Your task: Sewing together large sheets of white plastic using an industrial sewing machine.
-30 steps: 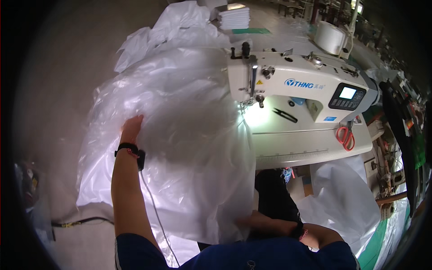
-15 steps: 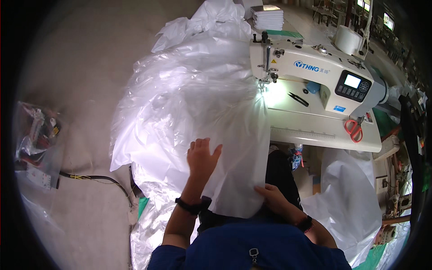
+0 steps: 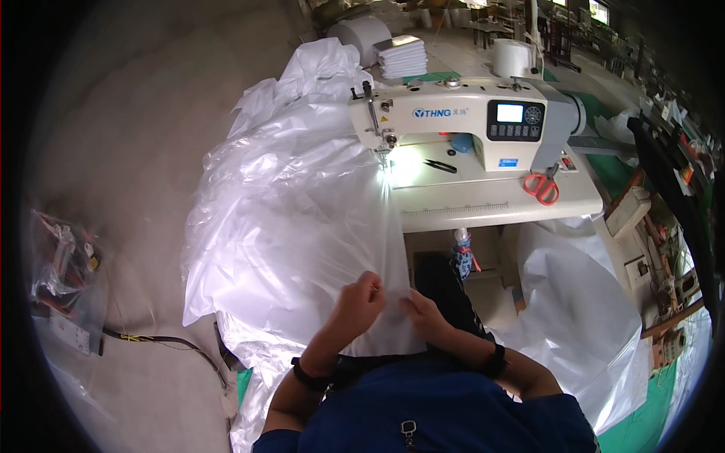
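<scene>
A large white translucent plastic sheet spreads in crumpled folds over the left side of the sewing machine's table and down to my lap. Its right edge runs from under the needle of the white sewing machine toward me, and creases fan out along it. My left hand is closed in a fist with the sheet bunched in it. Just to its right, my right hand pinches the sheet's edge between thumb and fingers. The machine's lamp glows brightly beside the needle.
Black thread snips and red-handled scissors lie on the machine table. Folded white sheets, a white roll and a thread cone stand behind. More plastic sheeting hangs at right. A black cable crosses the floor.
My left hand, flat and spread on the sheet before, has closed on it and come nearer my right hand. My right hand still pinches the edge. The view has shifted.
</scene>
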Motion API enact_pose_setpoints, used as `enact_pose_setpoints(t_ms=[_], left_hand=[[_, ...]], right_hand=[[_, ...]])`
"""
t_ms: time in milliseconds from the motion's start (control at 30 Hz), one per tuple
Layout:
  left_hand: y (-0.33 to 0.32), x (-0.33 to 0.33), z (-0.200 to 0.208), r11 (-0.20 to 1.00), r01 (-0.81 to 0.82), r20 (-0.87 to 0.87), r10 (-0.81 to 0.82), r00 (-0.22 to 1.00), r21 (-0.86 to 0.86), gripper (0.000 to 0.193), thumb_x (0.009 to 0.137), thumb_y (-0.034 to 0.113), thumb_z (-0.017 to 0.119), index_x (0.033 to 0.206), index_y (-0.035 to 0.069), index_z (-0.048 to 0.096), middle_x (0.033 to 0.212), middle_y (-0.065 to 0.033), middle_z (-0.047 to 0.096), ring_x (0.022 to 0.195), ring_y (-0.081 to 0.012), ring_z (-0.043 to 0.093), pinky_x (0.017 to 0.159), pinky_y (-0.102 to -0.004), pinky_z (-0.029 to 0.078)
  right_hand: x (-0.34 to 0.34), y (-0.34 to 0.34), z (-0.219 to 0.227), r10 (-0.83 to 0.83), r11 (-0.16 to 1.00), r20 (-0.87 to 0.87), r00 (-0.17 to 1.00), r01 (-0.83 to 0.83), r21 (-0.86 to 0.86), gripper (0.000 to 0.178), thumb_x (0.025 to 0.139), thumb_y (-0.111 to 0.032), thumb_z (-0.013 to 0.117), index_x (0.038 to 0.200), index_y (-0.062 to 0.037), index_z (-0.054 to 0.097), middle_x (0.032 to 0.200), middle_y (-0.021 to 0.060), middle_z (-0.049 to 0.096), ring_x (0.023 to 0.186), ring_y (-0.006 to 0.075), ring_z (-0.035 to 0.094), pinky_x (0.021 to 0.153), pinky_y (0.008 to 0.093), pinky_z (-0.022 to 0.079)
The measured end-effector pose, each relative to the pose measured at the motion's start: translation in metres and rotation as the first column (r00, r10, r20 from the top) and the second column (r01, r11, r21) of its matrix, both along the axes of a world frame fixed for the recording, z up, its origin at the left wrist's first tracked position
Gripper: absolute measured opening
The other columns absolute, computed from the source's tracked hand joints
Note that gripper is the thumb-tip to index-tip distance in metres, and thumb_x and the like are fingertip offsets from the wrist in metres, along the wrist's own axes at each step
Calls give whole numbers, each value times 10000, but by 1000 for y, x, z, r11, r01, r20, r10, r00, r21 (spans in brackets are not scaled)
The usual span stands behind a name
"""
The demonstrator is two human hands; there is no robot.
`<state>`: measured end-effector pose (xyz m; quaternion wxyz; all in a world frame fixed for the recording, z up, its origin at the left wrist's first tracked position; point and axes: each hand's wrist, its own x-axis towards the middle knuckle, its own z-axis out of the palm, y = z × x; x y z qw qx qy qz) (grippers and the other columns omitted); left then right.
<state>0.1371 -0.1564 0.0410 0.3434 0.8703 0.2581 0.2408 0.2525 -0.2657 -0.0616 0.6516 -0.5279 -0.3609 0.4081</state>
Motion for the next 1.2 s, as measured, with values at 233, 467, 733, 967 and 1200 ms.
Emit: enact_pose_setpoints(t_ms=[233,467,733,967,1200], left_hand=[[-44,4,3,972,184,-232,-215,949,-146,128,802,117,576,832,-7,560,626,-109,591,565,-146,572,537,-295,454],[-64,-25,35,942,285,-123,-266,956,176,328,741,198,678,989,10,574,806,-120,606,681,-241,589,646,-322,474],[-37,-36,-32,877,127,-124,-78,989,463,200,819,123,592,969,-8,577,807,-169,601,681,-297,592,627,-368,491],[-71,-14,8,988,99,-169,-118,979,-116,95,806,98,532,822,17,579,636,-167,578,601,-343,588,582,-410,471],[-73,-2,-15,951,295,-399,-235,886,93,216,807,205,517,712,15,556,695,-199,591,661,-387,588,616,-475,454]], right_hand=[[8,-13,27,100,992,-319,943,-120,-44,200,926,-143,430,1062,-43,538,925,25,581,831,101,544,738,260,461],[9,-19,28,116,992,-523,844,-119,27,241,948,-176,429,1116,-34,530,976,36,595,864,110,566,768,273,478],[2,-17,27,68,992,-496,866,-110,-56,253,947,-194,435,1113,-38,544,938,35,612,816,103,578,721,258,479],[5,-21,17,74,991,-426,902,-113,-67,236,946,-183,446,1104,-35,539,952,33,594,846,93,559,741,257,470],[2,-22,38,-18,993,-360,933,-24,-111,279,921,-202,465,1107,-2,520,983,71,580,885,116,533,774,275,445]])
